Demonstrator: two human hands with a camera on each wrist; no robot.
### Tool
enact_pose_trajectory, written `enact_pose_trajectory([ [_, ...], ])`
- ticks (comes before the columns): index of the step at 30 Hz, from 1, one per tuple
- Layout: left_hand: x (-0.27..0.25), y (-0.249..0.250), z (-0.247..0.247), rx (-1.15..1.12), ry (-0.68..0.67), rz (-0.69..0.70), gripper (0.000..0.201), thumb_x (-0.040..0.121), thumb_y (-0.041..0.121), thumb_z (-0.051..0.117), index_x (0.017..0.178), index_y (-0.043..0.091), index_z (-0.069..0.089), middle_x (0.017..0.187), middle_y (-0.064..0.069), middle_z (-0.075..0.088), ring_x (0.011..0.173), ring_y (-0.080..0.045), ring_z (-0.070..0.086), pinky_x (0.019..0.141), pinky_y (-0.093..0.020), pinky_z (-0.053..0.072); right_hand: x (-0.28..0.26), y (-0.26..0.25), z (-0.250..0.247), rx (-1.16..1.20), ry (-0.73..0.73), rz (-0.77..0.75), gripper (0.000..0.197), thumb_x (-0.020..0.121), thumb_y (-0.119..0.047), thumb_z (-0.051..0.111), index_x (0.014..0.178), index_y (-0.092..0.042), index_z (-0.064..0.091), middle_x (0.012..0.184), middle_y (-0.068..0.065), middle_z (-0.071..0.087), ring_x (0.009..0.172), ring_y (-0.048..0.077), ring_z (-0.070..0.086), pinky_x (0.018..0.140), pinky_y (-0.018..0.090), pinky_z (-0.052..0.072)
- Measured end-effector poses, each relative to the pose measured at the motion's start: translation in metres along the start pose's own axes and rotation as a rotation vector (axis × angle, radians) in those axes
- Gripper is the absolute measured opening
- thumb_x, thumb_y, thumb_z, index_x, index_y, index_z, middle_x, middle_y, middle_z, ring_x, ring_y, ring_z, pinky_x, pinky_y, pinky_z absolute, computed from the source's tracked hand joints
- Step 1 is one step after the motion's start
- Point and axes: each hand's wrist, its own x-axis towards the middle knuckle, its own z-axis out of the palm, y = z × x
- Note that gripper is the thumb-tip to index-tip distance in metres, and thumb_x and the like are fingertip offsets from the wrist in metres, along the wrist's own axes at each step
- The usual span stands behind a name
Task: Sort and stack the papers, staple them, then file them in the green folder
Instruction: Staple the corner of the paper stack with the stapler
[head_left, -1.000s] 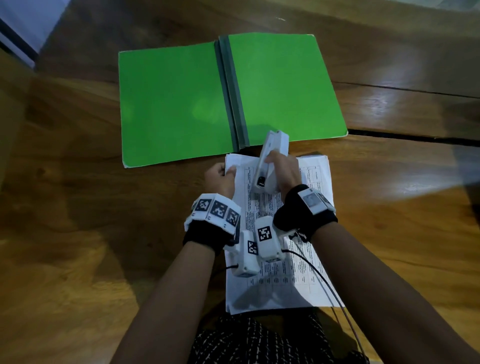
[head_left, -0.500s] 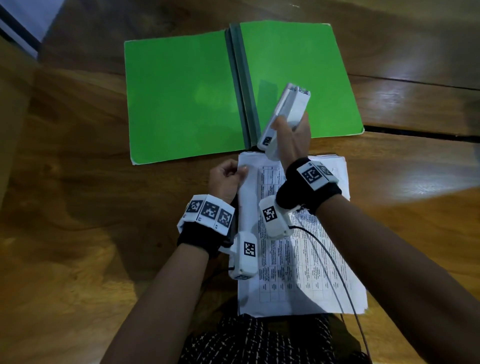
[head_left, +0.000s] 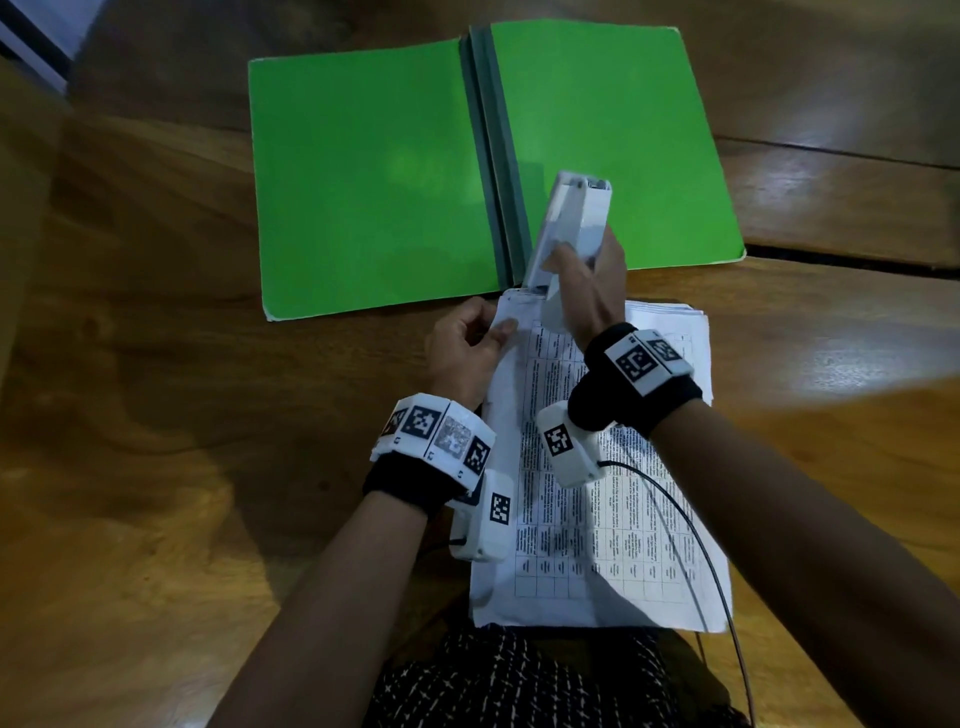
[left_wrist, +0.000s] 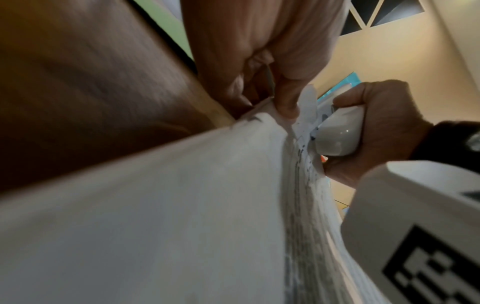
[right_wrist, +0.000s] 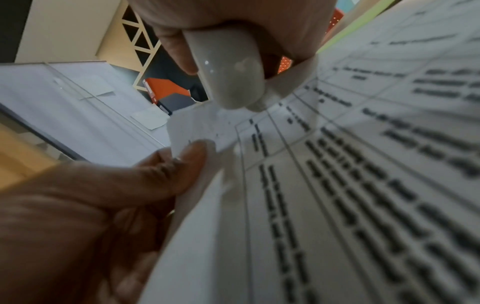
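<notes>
Wooden table (head_left: 156, 364) carries the open green folder (head_left: 363, 176) at twelve o'clock and the papers (head_left: 597, 519) at six, long axis toward it. Right hand (head_left: 587, 280) grips the stapler (head_left: 571, 228), now tilted up at the stack's eleven-o'clock corner; half a second ago it hung higher. Left hand (head_left: 462, 348) pinches that corner.

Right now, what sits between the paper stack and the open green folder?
In the head view, the white stapler in the right hand hangs over that gap, its nose at the papers corner beside the green folder.
</notes>
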Motion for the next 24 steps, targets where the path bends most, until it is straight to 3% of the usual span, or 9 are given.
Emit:
enact_pose_trajectory([
  [2, 0.001, 0.001, 0.0, 0.018, 0.012, 0.007, 0.035, 0.082, 0.007, 0.066, 0.058, 0.025, 0.05, 0.073, -0.008, 0.058, 0.073, -0.018, 0.053, 0.07, -0.036, 0.05, -0.001, -0.002, 0.001, 0.023, -0.002, -0.012, 0.009, 0.072, -0.026, 0.043, 0.078, -0.02, 0.04, 0.076, -0.006, 0.046, 0.072, 0.01, 0.05, 0.062, 0.019, 0.049],
  [7, 0.001, 0.004, 0.001, 0.029, 0.015, -0.004, 0.034, 0.083, 0.006, 0.065, 0.059, 0.027, 0.051, 0.068, 0.006, 0.059, 0.069, -0.014, 0.057, 0.072, -0.033, 0.051, -0.001, 0.002, 0.002, 0.003, -0.043, -0.011, 0.005, 0.071, -0.027, 0.04, 0.073, -0.022, 0.039, 0.074, -0.007, 0.045, 0.068, 0.005, 0.047, 0.06, 0.015, 0.046],
  [11, 0.0, 0.007, 0.002, 0.01, 0.011, -0.032, 0.033, 0.083, 0.005, 0.064, 0.059, 0.023, 0.051, 0.067, 0.003, 0.059, 0.069, -0.016, 0.057, 0.072, -0.036, 0.053, -0.004, 0.003, 0.006, 0.029, 0.018, 0.014, 0.004, 0.069, -0.024, 0.04, 0.068, -0.024, 0.036, 0.071, -0.006, 0.041, 0.063, 0.004, 0.043, 0.05, 0.005, 0.042],
  [15, 0.0, 0.009, 0.001, -0.007, -0.013, -0.071, 0.032, 0.084, 0.006, 0.064, 0.058, 0.019, 0.051, 0.064, 0.001, 0.057, 0.062, -0.013, 0.053, 0.066, -0.028, 0.048, -0.003, 0.002, 0.009, 0.07, 0.074, 0.036, 0.008, 0.07, -0.021, 0.041, 0.066, -0.023, 0.035, 0.068, -0.006, 0.038, 0.059, 0.005, 0.039, 0.048, 0.007, 0.039],
  [17, 0.003, 0.008, -0.005, 0.004, -0.067, -0.097, 0.024, 0.086, 0.006, 0.063, 0.064, 0.015, 0.058, 0.07, -0.002, 0.062, 0.066, -0.014, 0.058, 0.069, -0.029, 0.051, -0.003, 0.002, 0.01, 0.066, 0.083, 0.042, 0.006, 0.069, -0.022, 0.041, 0.067, -0.023, 0.035, 0.069, -0.007, 0.039, 0.06, 0.004, 0.04, 0.046, 0.004, 0.039],
  [19, 0.006, 0.009, -0.012, 0.044, -0.125, -0.114, 0.01, 0.087, 0.005, 0.06, 0.082, 0.003, 0.069, 0.083, -0.008, 0.068, 0.079, -0.02, 0.063, 0.081, -0.037, 0.054, -0.002, 0.003, 0.01, 0.056, 0.092, 0.052, 0.005, 0.072, -0.022, 0.042, 0.07, -0.023, 0.037, 0.071, -0.008, 0.041, 0.063, 0.001, 0.042, 0.048, 0.005, 0.041],
  [21, 0.009, 0.009, -0.016, 0.101, -0.113, -0.115, 0.015, 0.086, 0.004, 0.061, 0.095, -0.003, 0.07, 0.094, -0.012, 0.07, 0.087, -0.022, 0.064, 0.089, -0.044, 0.055, -0.001, 0.004, 0.012, 0.061, 0.098, 0.063, 0.01, 0.081, -0.015, 0.045, 0.073, -0.02, 0.039, 0.073, -0.008, 0.042, 0.065, 0.002, 0.042, 0.054, 0.011, 0.04],
  [24, 0.008, 0.01, -0.016, 0.153, -0.044, -0.084, 0.015, 0.084, 0.005, 0.064, 0.095, -0.002, 0.071, 0.097, -0.016, 0.073, 0.087, -0.024, 0.068, 0.089, -0.044, 0.056, -0.001, 0.001, 0.017, 0.081, 0.108, 0.065, 0.017, 0.079, -0.014, 0.046, 0.068, -0.023, 0.036, 0.07, -0.007, 0.039, 0.062, 0.005, 0.04, 0.054, 0.014, 0.039],
])
